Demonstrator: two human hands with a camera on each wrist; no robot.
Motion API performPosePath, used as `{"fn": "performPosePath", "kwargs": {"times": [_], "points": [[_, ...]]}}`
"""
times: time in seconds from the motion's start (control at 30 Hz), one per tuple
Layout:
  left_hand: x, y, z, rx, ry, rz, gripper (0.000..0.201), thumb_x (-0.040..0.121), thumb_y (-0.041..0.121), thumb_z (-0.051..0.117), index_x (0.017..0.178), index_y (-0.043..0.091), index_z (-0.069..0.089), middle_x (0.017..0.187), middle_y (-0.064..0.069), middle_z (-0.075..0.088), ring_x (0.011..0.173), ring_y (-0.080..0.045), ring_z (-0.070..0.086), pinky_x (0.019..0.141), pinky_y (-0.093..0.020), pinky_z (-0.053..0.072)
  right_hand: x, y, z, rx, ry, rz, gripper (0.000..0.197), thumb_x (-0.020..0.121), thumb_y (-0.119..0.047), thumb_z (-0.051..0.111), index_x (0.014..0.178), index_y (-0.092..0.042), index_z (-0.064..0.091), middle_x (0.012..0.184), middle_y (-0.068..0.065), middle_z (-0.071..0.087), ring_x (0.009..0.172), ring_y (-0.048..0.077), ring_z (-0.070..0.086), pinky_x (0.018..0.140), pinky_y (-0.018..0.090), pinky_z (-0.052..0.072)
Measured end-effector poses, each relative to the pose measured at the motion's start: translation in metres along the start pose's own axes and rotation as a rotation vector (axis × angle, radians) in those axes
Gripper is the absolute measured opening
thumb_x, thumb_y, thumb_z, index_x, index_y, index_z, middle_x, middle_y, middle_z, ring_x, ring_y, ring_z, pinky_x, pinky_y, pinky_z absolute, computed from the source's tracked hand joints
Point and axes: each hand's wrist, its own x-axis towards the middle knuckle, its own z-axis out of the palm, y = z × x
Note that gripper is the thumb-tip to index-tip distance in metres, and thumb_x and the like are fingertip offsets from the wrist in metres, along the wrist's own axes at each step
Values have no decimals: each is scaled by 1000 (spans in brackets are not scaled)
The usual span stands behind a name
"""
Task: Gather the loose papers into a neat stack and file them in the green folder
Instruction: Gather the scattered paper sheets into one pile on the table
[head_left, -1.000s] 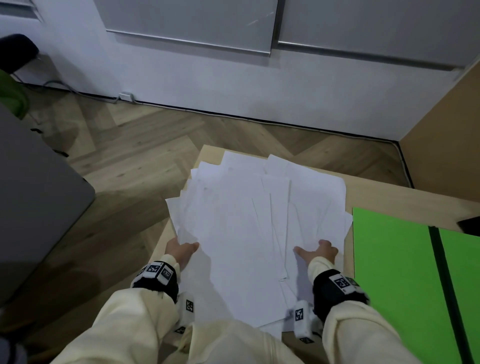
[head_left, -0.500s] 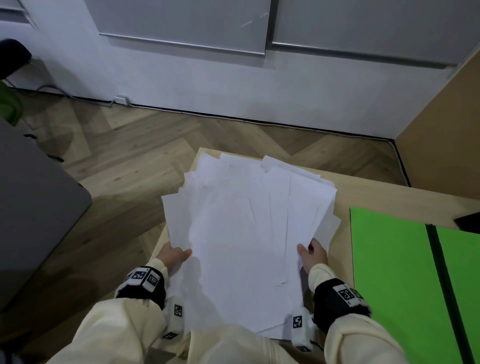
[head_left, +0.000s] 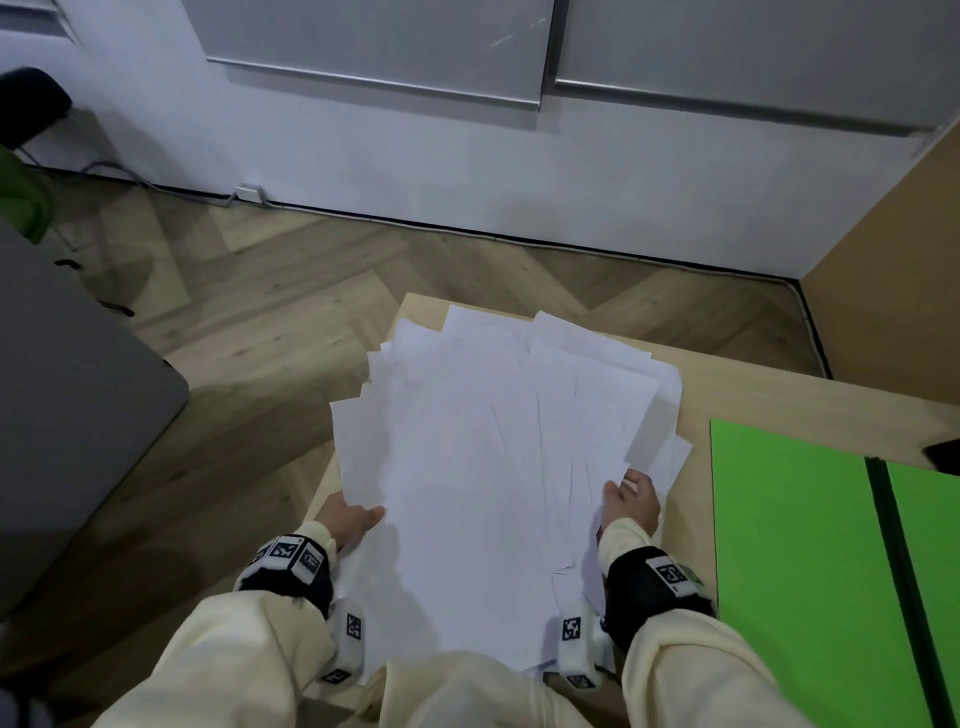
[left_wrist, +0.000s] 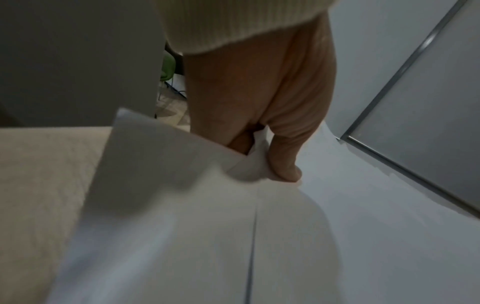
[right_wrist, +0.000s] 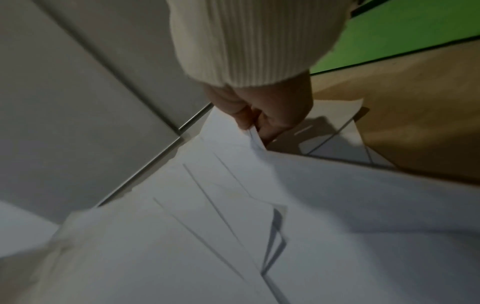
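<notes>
Both hands have drawn inward, squeezing the fanned papers (head_left: 498, 457) into a tighter, still uneven pile on the wooden table (head_left: 769, 400).
The left hand (head_left: 347, 519) pinches the pile's left edge, the right hand (head_left: 631, 501) its right; the green folder (head_left: 800, 545) lies open just beside.

Herringbone wood floor (head_left: 322, 291); white wall (head_left: 467, 171) with grey panels (head_left: 374, 41); grey furniture (head_left: 67, 395) at left; light wood bench (head_left: 769, 395).
</notes>
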Motion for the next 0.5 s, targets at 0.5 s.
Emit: {"fn": "performPosePath", "kwargs": {"times": [0.5], "points": [[22, -8, 8, -144, -6, 26, 84, 61, 37, 83, 130, 2, 51, 128, -13, 61, 113, -33, 60, 96, -40, 48, -22, -7, 21, -256, -495, -23, 26, 86, -18, 58, 110, -11, 64, 108, 10, 68, 92, 23, 63, 84, 36, 54]]}}
